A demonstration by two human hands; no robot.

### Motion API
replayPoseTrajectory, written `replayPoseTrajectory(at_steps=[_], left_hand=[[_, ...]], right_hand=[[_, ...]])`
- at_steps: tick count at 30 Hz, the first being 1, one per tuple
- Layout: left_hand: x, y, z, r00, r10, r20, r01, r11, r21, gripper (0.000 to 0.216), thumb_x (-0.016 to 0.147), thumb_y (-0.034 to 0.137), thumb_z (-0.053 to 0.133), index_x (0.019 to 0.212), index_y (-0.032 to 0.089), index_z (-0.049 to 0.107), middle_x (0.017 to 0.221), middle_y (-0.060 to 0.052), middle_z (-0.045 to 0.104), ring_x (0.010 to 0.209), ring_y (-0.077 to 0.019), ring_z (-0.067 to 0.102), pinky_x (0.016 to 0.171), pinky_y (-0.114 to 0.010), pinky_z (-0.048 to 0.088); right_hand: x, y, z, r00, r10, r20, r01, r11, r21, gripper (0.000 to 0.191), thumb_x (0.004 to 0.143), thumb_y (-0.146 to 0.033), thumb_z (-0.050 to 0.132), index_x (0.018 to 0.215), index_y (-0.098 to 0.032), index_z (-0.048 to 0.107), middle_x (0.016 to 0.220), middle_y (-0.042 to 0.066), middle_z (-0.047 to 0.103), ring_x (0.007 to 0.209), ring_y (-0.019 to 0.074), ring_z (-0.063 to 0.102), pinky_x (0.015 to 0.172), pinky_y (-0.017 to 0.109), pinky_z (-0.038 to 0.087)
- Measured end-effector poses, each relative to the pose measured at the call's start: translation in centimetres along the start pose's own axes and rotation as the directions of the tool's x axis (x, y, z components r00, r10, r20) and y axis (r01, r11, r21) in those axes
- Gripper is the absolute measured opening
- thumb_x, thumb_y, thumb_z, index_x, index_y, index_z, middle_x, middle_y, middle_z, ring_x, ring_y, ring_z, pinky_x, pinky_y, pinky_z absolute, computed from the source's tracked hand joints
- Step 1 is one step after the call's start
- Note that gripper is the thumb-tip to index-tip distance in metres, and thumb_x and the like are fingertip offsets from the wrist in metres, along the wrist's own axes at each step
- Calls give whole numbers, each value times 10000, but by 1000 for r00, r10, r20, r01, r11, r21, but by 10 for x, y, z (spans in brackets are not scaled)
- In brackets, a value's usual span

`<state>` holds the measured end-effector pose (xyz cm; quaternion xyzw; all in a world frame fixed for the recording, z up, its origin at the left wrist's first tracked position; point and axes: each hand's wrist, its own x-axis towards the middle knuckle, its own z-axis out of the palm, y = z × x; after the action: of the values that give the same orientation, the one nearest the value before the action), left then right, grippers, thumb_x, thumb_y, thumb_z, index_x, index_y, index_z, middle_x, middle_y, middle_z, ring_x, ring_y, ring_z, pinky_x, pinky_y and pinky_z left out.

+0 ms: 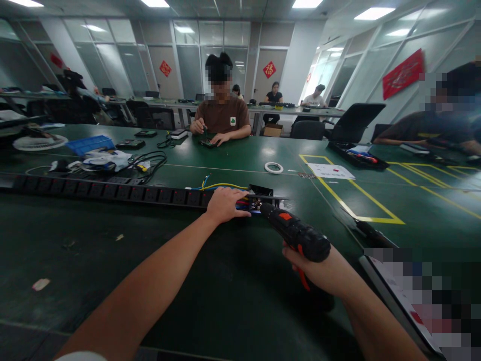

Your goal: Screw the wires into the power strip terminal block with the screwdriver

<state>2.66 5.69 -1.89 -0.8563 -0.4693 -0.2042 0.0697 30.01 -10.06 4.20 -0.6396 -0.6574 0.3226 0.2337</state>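
Note:
A long black power strip with a row of sockets lies across the bench. My left hand grips it near its right end, fingers over the far side and thumb along the near side. Beside that hand, the strip's end is uncovered, showing a circuit board and coloured wires. A black and orange cordless screwdriver is held in my right hand. Its nose points at the board; whether the tip touches a screw cannot be made out. Yellow and blue wires run behind the strip.
The green bench carries a white ring, a paper sheet and yellow tape marks. A blue tray and cables lie left. A black tool and a tablet-like panel are at right. A co-worker sits opposite.

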Motion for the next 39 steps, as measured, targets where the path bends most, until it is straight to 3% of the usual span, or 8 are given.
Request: replayPoseTrajectory(at_steps=[11,18,22,39], left_hand=[[0,0,1,1000,-6,-5,6,1000,-16,777,883,763,787,1474,264,716,1414,-104,770,1251,-348,693,1044,-472,448],[0,1,-1,1000,-7,0,7,1000,-21,778,877,753,802,1461,245,724,1405,-105,774,1248,-346,698,1036,-469,458],[0,2,-1,1000,-11,0,11,1000,-10,772,888,760,786,1457,242,725,1408,-105,773,1246,-344,695,1038,-464,454],[0,-3,3,1000,0,-2,0,1000,-19,797,881,779,777,1489,271,700,1425,-96,765,1257,-347,690,1049,-478,449]], right_hand=[[-1,0,0,999,35,18,-36,997,71,271,770,-397,767,951,-208,697,670,10,727,627,228,712,600,335,548],[-2,-5,1,1000,21,10,-22,999,48,184,770,-375,752,831,-225,666,615,-4,687,593,204,673,591,318,522],[-1,-5,1,1000,21,16,-22,998,59,230,770,-386,749,913,-215,696,646,-2,697,613,216,695,590,322,523],[-1,2,1,1000,-18,9,18,1000,15,283,785,-466,726,914,-218,686,673,8,700,640,230,699,628,349,547]])
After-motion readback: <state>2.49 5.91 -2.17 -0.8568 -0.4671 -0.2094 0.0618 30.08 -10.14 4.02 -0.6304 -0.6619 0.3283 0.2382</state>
